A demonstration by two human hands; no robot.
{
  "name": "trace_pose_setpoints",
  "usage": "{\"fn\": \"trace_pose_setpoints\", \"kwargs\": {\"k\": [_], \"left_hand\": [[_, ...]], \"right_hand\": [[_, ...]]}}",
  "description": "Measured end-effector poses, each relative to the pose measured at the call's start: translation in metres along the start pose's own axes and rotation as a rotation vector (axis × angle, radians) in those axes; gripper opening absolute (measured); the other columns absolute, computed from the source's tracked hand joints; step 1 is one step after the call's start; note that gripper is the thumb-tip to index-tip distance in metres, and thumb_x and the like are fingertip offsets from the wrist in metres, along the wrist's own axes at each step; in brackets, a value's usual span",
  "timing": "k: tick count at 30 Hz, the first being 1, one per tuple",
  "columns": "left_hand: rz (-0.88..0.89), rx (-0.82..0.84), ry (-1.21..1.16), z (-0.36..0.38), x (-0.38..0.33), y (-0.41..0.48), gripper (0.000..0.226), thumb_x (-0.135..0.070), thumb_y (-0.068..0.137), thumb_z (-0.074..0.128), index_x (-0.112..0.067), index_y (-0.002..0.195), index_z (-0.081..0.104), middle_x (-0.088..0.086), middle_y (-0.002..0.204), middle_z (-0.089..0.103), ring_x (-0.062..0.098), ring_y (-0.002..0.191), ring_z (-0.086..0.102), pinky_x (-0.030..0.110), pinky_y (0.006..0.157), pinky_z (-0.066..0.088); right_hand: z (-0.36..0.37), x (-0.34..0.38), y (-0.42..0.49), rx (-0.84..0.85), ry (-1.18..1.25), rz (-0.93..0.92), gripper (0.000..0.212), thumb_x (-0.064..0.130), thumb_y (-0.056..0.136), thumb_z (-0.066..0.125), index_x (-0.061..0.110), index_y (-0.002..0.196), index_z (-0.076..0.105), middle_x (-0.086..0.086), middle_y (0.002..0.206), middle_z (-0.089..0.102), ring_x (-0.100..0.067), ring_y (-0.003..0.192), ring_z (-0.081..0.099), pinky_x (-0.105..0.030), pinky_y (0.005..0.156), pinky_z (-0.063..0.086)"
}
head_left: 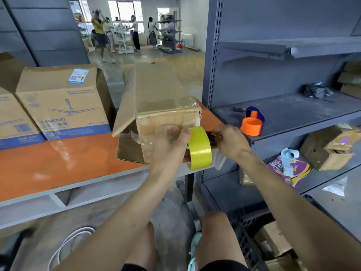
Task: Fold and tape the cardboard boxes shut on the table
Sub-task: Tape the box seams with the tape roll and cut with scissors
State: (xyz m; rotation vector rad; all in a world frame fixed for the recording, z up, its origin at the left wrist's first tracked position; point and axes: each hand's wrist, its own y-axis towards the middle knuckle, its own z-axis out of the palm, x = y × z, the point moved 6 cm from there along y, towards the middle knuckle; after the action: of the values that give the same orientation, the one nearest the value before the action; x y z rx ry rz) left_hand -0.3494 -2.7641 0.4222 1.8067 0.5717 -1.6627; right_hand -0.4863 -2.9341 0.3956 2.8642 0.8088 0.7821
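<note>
A long brown cardboard box point(158, 90) lies on the orange table point(58, 161) near its right end, with one side flap hanging open at the left. Old clear tape covers its near end. My left hand point(170, 141) grips a yellow roll of tape point(200, 148) pressed against the box's near face. My right hand point(232, 141) pinches at the roll's right side, seemingly at the tape's loose end, which is hidden by the fingers.
Two printed fan boxes point(62, 102) stand on the table's left half. A grey metal shelf point(293, 112) at the right holds an orange and blue tape dispenser point(252, 122), scrap cardboard point(330, 147) and packets. People stand far back in the room.
</note>
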Motion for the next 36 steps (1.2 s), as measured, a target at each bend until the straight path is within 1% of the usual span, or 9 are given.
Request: {"fn": "trace_pose_setpoints", "kwargs": {"k": [4, 8, 11, 16, 21, 24, 26, 30, 36], "left_hand": [[-0.018, 0.098, -0.055, 0.005, 0.003, 0.003, 0.013, -0.022, 0.1, 0.062, -0.025, 0.109, 0.071, -0.006, 0.096, 0.071, 0.005, 0.073, 0.071, 0.027, 0.054, 0.056], [0.022, 0.093, 0.071, 0.0, -0.002, 0.019, 0.012, -0.028, 0.095, 0.065, -0.029, 0.091, 0.077, -0.026, 0.097, 0.072, -0.01, 0.094, 0.064, 0.019, 0.081, 0.048], [0.067, 0.116, 0.213, 0.0, -0.005, 0.022, 0.016, -0.039, 0.09, 0.067, -0.03, 0.081, 0.075, -0.031, 0.086, 0.07, -0.015, 0.086, 0.061, 0.016, 0.075, 0.043], [0.105, 0.14, 0.429, 0.0, -0.01, 0.026, 0.032, -0.056, 0.083, 0.06, -0.026, 0.082, 0.072, -0.015, 0.08, 0.072, -0.007, 0.069, 0.06, 0.026, 0.066, 0.046], [0.083, 0.147, 0.385, -0.001, -0.003, 0.033, 0.019, -0.042, 0.092, 0.065, -0.029, 0.08, 0.071, -0.017, 0.08, 0.068, 0.001, 0.074, 0.062, 0.027, 0.069, 0.049], [0.063, 0.159, 0.25, -0.005, 0.001, 0.032, 0.017, -0.033, 0.09, 0.07, -0.04, 0.077, 0.077, -0.03, 0.092, 0.072, -0.01, 0.089, 0.064, 0.01, 0.073, 0.044], [0.077, 0.147, 0.232, -0.002, -0.001, 0.033, 0.018, -0.027, 0.09, 0.069, -0.038, 0.079, 0.078, -0.027, 0.095, 0.074, -0.01, 0.093, 0.065, 0.01, 0.077, 0.043], [0.068, 0.076, 0.279, 0.003, -0.01, 0.032, 0.017, -0.03, 0.086, 0.074, -0.028, 0.069, 0.074, -0.028, 0.069, 0.069, -0.017, 0.064, 0.058, 0.002, 0.051, 0.038], [0.076, 0.083, 0.23, 0.001, -0.006, 0.03, 0.017, -0.028, 0.089, 0.072, -0.022, 0.073, 0.074, -0.029, 0.058, 0.063, -0.017, 0.054, 0.054, 0.004, 0.047, 0.037]], "right_hand": [[0.018, 0.007, 0.022, 0.088, -0.267, -0.122, 0.034, 0.016, 0.096, 0.055, 0.014, 0.129, 0.06, -0.014, 0.122, 0.059, -0.037, 0.121, 0.049, -0.045, 0.092, 0.051], [0.017, 0.022, 0.037, 0.128, -0.436, -0.109, 0.037, 0.025, 0.096, 0.057, 0.009, 0.129, 0.049, -0.018, 0.122, 0.061, -0.04, 0.114, 0.059, -0.044, 0.084, 0.049], [0.014, 0.029, 0.039, 0.169, -0.518, -0.102, 0.033, 0.031, 0.094, 0.059, 0.011, 0.12, 0.062, -0.015, 0.119, 0.067, -0.036, 0.109, 0.064, -0.04, 0.083, 0.052], [-0.002, 0.017, 0.021, 0.13, -0.581, -0.073, 0.03, 0.023, 0.092, 0.061, 0.009, 0.118, 0.062, -0.016, 0.12, 0.065, -0.036, 0.109, 0.063, -0.037, 0.079, 0.048], [-0.052, -0.006, 0.001, 0.08, -0.299, -0.076, 0.014, 0.03, 0.091, 0.062, 0.031, 0.101, 0.07, 0.001, 0.099, 0.074, -0.02, 0.083, 0.066, -0.028, 0.07, 0.051], [-0.083, -0.016, -0.027, 0.193, -0.02, -0.151, 0.03, 0.026, 0.085, 0.067, 0.054, 0.096, 0.068, 0.019, 0.083, 0.073, -0.001, 0.06, 0.064, -0.02, 0.059, 0.052], [-0.099, -0.018, -0.041, 0.218, -0.036, -0.201, 0.038, 0.029, 0.083, 0.074, 0.063, 0.096, 0.065, 0.017, 0.078, 0.07, -0.003, 0.065, 0.064, -0.021, 0.064, 0.053], [-0.116, -0.013, -0.054, 0.309, -0.109, -0.239, 0.03, 0.041, 0.079, 0.081, 0.061, 0.095, 0.065, 0.017, 0.08, 0.067, 0.002, 0.072, 0.06, -0.024, 0.072, 0.048], [-0.12, -0.006, -0.054, 0.419, -0.145, -0.312, 0.025, 0.053, 0.08, 0.077, 0.053, 0.102, 0.064, 0.011, 0.074, 0.056, -0.009, 0.072, 0.054, -0.038, 0.08, 0.049]]}}
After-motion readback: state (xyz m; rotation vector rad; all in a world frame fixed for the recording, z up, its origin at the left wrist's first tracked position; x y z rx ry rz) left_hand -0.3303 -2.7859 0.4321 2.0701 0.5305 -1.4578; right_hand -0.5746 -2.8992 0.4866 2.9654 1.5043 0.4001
